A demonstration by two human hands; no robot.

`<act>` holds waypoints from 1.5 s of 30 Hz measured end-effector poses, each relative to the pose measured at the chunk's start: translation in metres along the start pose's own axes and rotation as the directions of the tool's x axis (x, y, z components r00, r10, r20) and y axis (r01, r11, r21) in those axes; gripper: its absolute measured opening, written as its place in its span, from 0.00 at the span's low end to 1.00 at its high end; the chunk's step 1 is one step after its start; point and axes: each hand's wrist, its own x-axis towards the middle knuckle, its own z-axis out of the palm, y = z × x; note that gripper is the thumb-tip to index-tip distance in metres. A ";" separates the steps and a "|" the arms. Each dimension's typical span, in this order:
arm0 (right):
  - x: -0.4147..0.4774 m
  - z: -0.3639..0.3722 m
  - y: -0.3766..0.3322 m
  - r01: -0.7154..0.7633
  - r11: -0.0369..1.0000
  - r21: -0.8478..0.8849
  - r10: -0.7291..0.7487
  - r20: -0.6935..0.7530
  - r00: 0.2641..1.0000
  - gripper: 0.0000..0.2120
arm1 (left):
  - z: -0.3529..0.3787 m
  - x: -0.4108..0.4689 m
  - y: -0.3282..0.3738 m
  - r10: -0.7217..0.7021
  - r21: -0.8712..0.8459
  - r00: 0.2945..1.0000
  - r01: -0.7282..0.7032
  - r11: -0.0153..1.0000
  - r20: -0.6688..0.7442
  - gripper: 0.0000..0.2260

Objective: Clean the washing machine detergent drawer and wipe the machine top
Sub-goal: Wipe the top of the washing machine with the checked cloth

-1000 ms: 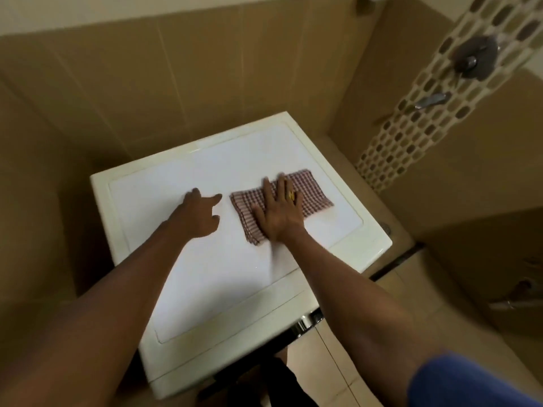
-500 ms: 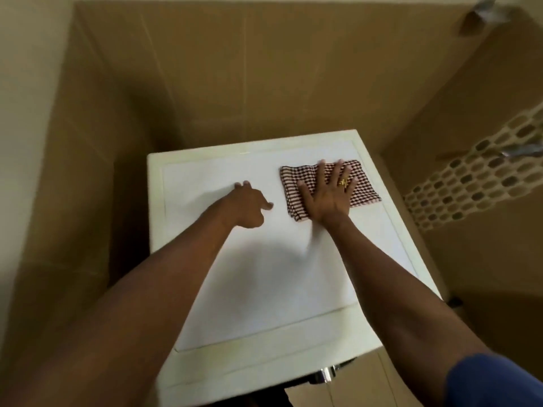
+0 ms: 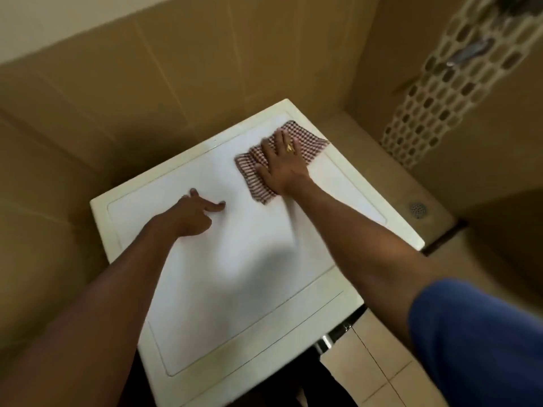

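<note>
Washing machine top: a cream-white, flat panel with a raised rim is seen from above. It is set into a corner of tan tiled walls.

Cloth: a red-and-white checked cloth is laid flat on the far right part of the machine top. Its far edge lies against the rim, and one corner reaches the right edge.

Right hand: it is laid palm down on the cloth with the fingers straight and spread. The cloth is pressed to the surface, not gripped. Most of the cloth's middle is covered by the hand.

Ring: a gold ring is worn on one finger of the right hand.

Left hand: it is rested on the bare top to the left of the cloth, apart from it. One finger is stretched out toward the cloth with its tip on the surface, and the others are loosely bent. Nothing is held.

Sleeve: a blue sleeve is seen on the right upper arm, at the lower right.

Mosaic strip: a band of small brown and white tiles runs down the right wall. A blurred metal fitting is mounted on it.

Floor: beige tiles are seen to the right of the machine. A round drain is set further back.
</note>
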 end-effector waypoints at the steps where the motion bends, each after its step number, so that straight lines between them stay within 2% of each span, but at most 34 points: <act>1: 0.009 0.002 -0.022 0.025 1.000 0.006 -0.025 0.004 1.000 0.37 | 0.001 0.000 0.000 0.000 0.004 1.000 0.000 1.000 -0.009 0.24; 3: 0.008 0.012 -0.055 0.234 0.972 -0.009 -0.233 0.052 0.971 0.33 | 0.000 -0.002 -0.001 0.004 0.002 0.999 -0.004 1.000 -0.033 0.23; 5: -0.016 0.019 -0.057 0.469 0.883 -0.028 -0.466 0.066 0.882 0.29 | -0.002 -0.004 -0.003 0.006 0.006 0.999 -0.005 1.000 -0.045 0.23; 6: -0.027 0.020 -0.045 0.525 0.851 -0.035 -0.523 0.052 0.851 0.28 | -0.002 -0.006 -0.005 -0.002 -0.006 0.999 0.002 1.000 -0.038 0.23; 8: -0.033 0.013 -0.014 0.483 0.874 -0.059 -0.481 0.037 0.876 0.29 | 0.002 -0.008 -0.005 -0.009 -0.015 0.999 0.009 1.000 -0.047 0.25; 10: -0.011 0.003 0.002 0.334 0.939 -0.084 -0.331 0.049 0.942 0.32 | 0.007 -0.009 -0.002 -0.020 -0.028 0.999 0.019 0.999 -0.050 0.26; 12: 0.020 -0.002 -0.016 0.192 0.980 -0.043 -0.188 0.070 0.980 0.32 | 0.008 -0.009 0.000 -0.022 -0.060 0.998 0.019 0.998 -0.051 0.26; 14: 0.033 0.001 -0.060 0.227 0.973 -0.027 -0.223 0.111 0.968 0.31 | 0.007 -0.014 -0.002 -0.035 -0.102 0.995 0.025 0.994 -0.096 0.24; 15: 0.031 0.006 -0.077 0.330 0.943 -0.032 -0.323 0.136 0.936 0.31 | 0.008 -0.018 -0.004 -0.041 -0.136 0.989 0.021 0.991 -0.144 0.21; 17: 0.006 0.015 -0.088 0.609 0.791 -0.052 -0.591 0.193 0.783 0.31 | 0.016 -0.038 -0.014 -0.072 -0.257 0.958 -0.002 0.967 -0.278 0.18; 18: -0.007 0.020 -0.081 0.700 0.713 -0.049 -0.681 0.190 0.707 0.31 | 0.026 -0.054 -0.022 -0.105 -0.324 0.926 -0.020 0.946 -0.362 0.17; 19: -0.013 0.020 -0.068 0.732 0.681 -0.031 -0.719 0.163 0.676 0.31 | 0.038 -0.071 -0.030 -0.132 -0.375 0.880 -0.055 0.925 -0.456 0.18; 20: -0.012 0.018 -0.054 0.712 0.702 -0.019 -0.705 0.123 0.698 0.32 | 0.052 -0.085 -0.039 -0.163 -0.409 0.825 -0.090 0.908 -0.541 0.19; 22: -0.001 0.015 -0.049 0.587 0.809 -0.021 -0.585 0.067 0.808 0.34 | 0.081 -0.114 -0.059 -0.281 -0.480 0.738 -0.066 0.875 -0.613 0.20; 24: -0.001 0.017 -0.076 0.423 0.905 -0.039 -0.420 0.074 0.905 0.35 | 0.107 -0.132 -0.073 -0.371 -0.530 0.702 -0.010 0.848 -0.608 0.20; 25: -0.007 0.019 -0.095 0.387 0.921 -0.053 -0.383 0.078 0.921 0.34 | 0.117 -0.136 -0.077 -0.390 -0.536 0.693 0.006 0.844 -0.607 0.21; 26: -0.017 0.024 -0.112 0.419 0.906 -0.064 -0.412 0.097 0.906 0.33 | 0.126 -0.141 -0.081 -0.408 -0.545 0.680 0.015 0.838 -0.610 0.22; 27: -0.031 0.030 -0.119 0.506 0.859 -0.078 -0.496 0.120 0.860 0.33 | 0.134 -0.144 -0.083 -0.415 -0.550 0.672 0.014 0.835 -0.613 0.23; 29: -0.056 0.035 -0.099 0.674 0.732 -0.097 -0.654 0.175 0.736 0.31 | 0.149 -0.154 -0.082 -0.447 -0.588 0.658 0.008 0.808 -0.606 0.23; 30: -0.059 0.031 -0.081 0.683 0.724 -0.093 -0.666 0.164 0.728 0.30 | 0.155 -0.160 -0.080 -0.486 -0.621 0.643 0.021 0.784 -0.592 0.23; 31: -0.061 0.026 -0.065 0.632 0.770 -0.085 -0.620 0.131 0.773 0.29 | 0.163 -0.170 -0.076 -0.536 -0.660 0.624 0.043 0.750 -0.568 0.24; 33: -0.064 0.011 -0.034 0.379 0.924 -0.051 -0.374 0.086 0.923 0.30 | 0.177 -0.189 -0.070 -0.628 -0.732 0.602 0.103 0.673 -0.493 0.25; 35: -0.086 0.006 -0.016 0.182 0.983 -0.039 -0.178 0.078 0.981 0.32 | 0.194 -0.203 -0.069 -0.678 -0.775 0.623 0.176 0.607 -0.389 0.28; 36: -0.109 0.008 -0.014 0.145 0.988 -0.049 -0.142 0.065 0.988 0.33 | 0.204 -0.211 -0.067 -0.671 -0.775 0.667 0.221 0.592 -0.322 0.31; 38: -0.162 0.017 -0.017 0.121 0.991 -0.054 -0.117 0.069 0.991 0.34 | 0.223 -0.221 -0.064 -0.597 -0.767 0.783 0.271 0.582 -0.176 0.46; 40: -0.215 0.025 -0.018 0.102 0.993 -0.059 -0.097 0.088 0.991 0.35 | 0.234 -0.227 -0.060 -0.518 -0.792 0.852 0.264 0.550 -0.075 0.61; 42: -0.260 0.032 -0.022 0.063 0.995 -0.083 -0.054 0.098 0.994 0.36 | 0.238 -0.231 -0.057 -0.476 -0.785 0.879 0.267 0.560 -0.040 0.70; 45: -0.313 0.037 -0.034 0.003 0.997 -0.083 0.004 0.089 0.996 0.37 | 0.238 -0.233 -0.057 -0.449 -0.707 0.893 0.297 0.642 -0.033 0.75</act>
